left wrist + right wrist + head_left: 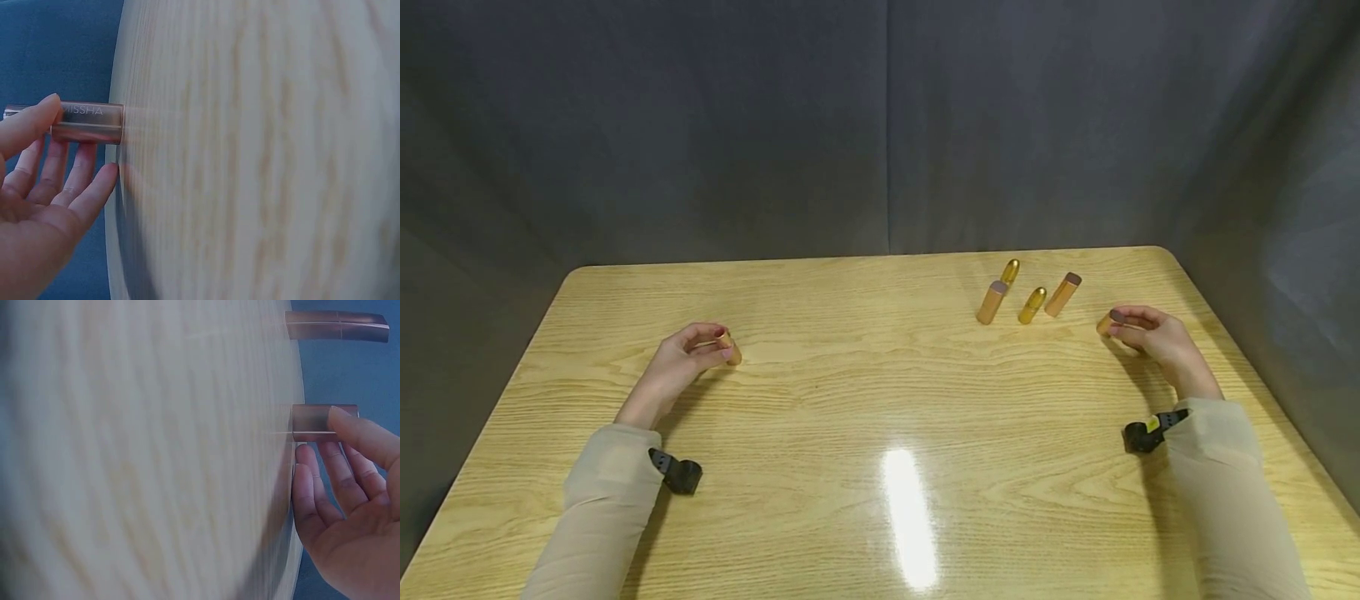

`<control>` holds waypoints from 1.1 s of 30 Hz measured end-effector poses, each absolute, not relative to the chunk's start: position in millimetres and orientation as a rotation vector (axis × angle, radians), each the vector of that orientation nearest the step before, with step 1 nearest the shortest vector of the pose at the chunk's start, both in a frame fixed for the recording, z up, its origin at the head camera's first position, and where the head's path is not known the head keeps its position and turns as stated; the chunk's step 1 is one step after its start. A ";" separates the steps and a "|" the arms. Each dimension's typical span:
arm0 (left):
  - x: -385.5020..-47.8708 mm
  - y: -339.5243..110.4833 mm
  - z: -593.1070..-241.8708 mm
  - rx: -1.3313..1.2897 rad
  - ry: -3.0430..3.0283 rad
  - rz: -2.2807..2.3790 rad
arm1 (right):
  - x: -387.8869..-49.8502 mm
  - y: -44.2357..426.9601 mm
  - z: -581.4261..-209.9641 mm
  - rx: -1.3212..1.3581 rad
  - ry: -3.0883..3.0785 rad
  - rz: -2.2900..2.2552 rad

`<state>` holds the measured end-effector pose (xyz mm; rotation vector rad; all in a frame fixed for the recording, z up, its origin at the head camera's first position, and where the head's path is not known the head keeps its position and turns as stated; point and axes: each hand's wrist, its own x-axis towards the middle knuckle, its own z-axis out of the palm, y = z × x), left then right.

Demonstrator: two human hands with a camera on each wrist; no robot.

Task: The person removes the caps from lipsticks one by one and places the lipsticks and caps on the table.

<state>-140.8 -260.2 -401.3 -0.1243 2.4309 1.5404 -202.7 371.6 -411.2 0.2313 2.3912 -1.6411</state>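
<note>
The L hand (676,360) has its thumb & fingers pinched on a shiny, copper-coloured, metal-looking tube (90,130). It stands upright, more or less, in the fingers, w/ its low end by the pale yellow wood-grain table (850,375); can't tell if it touches. L wrist view shows pale letters, "MISSHA", w/ the thumb over the start, & a silvery ring past the thumb. Head view is too small to read that, but it looks down on the tube's rim.

The R hand (1161,337) is well apart from the L hand. Its thumb & fingers pinch a short, copper-coloured, metal-looking block (311,419). R wrist view shows the block's low end at the table top, & the lower fingertips right beside it; head view hides those fingertips.

Left of the R fingers, & a bit farther off, 4 more things stand in a bunch. Nearest the fingers is a tall copper-coloured tube w/ a dark top (1063,295). Next is a shiny gold bullet-shaped tube (1032,306), then a 2nd tall copper-coloured tube (991,303), w/ a 2nd gold bullet-shaped tube (1011,271) partly hid behind it. Only head view shows all 4. R wrist view has just 1 tall tube past the fingers, but shows a thin line round its middle.

Behind the fingers hangs a dark grey cloth curtain (700,125).
</note>
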 end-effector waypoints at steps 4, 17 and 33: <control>-140.6 -260.1 -401.2 -0.124 2.419 1.550 | -201.4 371.7 -410.0 0.232 2.367 -1.642; -137.9 -262.3 -396.0 -0.127 2.405 1.588 | -197.4 381.7 -410.3 0.352 2.130 -2.115; -125.7 -258.6 -360.6 -0.189 2.507 1.826 | -188.6 321.0 -341.9 0.403 2.290 -2.412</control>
